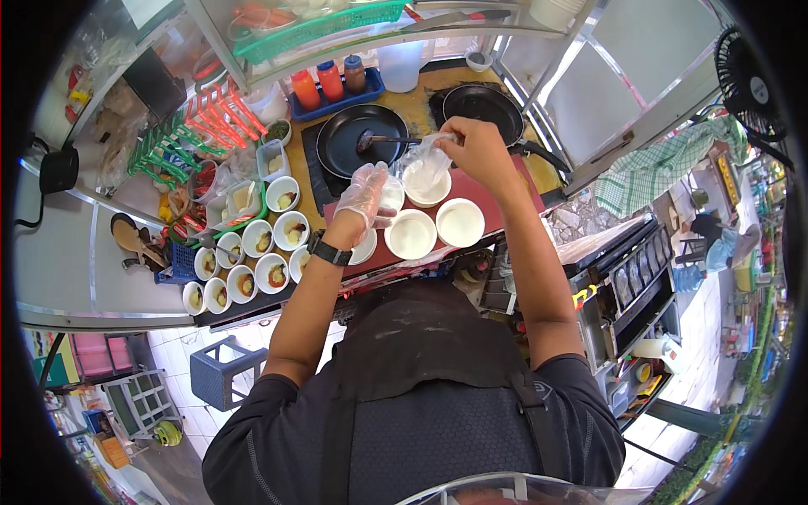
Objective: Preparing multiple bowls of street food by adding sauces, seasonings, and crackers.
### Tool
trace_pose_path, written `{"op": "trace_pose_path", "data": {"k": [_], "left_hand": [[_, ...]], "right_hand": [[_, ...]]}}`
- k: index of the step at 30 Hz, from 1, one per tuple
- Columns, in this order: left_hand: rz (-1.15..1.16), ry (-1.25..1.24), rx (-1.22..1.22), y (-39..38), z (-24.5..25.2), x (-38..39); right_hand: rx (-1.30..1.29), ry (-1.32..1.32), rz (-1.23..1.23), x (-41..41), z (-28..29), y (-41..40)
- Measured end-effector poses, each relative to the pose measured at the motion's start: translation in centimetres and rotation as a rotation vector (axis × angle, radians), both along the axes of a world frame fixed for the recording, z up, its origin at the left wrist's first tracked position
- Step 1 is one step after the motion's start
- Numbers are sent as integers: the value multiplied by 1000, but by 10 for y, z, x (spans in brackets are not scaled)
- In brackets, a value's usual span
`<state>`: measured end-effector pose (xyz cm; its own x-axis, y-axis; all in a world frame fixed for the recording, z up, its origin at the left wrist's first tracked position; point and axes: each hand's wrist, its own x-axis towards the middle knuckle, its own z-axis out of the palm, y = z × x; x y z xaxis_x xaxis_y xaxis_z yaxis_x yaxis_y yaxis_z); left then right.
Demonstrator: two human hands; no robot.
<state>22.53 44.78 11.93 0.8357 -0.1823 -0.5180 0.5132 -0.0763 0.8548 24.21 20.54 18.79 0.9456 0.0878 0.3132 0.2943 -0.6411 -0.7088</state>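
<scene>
My left hand (365, 196) wears a clear plastic glove. Its fingers are extended over the white bowls, with nothing visibly gripped. Bare, my right hand (473, 142) pinches a thin clear plastic glove or bag (416, 158), which hangs down over the rear white bowl (428, 197). Closer to me stand two more white bowls, one in the middle (410, 235) and one to the right (459, 223). Others are partly hidden behind my left hand and wrist. All of these rest on a dark red board (524, 183).
Several white cups with food (272, 273) line the counter at left. Behind are a frying pan (360, 142) with a ladle (391, 139), another pan (483, 110), and sauce bottles (329, 81) in a blue tray (338, 108). A glass shelf (404, 39) crosses above.
</scene>
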Motion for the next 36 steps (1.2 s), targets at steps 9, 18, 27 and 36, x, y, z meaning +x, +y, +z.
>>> {"op": "trace_pose_path", "data": {"k": [9,18,27,36], "left_hand": [[-44,-83,-23,9,-1,-1],[48,-47,-800,1,20,-39],[-705,-1427,-187,-52,-91,-137],[-1033,-828,342,-59,-234,-186]], "right_hand": [[127,-150,-103,-19,22,4],[132,-377,86,-121,44,3],[1574,184,-354,-316,-134,41],[1536,887,-874,-327,-378,36]]}}
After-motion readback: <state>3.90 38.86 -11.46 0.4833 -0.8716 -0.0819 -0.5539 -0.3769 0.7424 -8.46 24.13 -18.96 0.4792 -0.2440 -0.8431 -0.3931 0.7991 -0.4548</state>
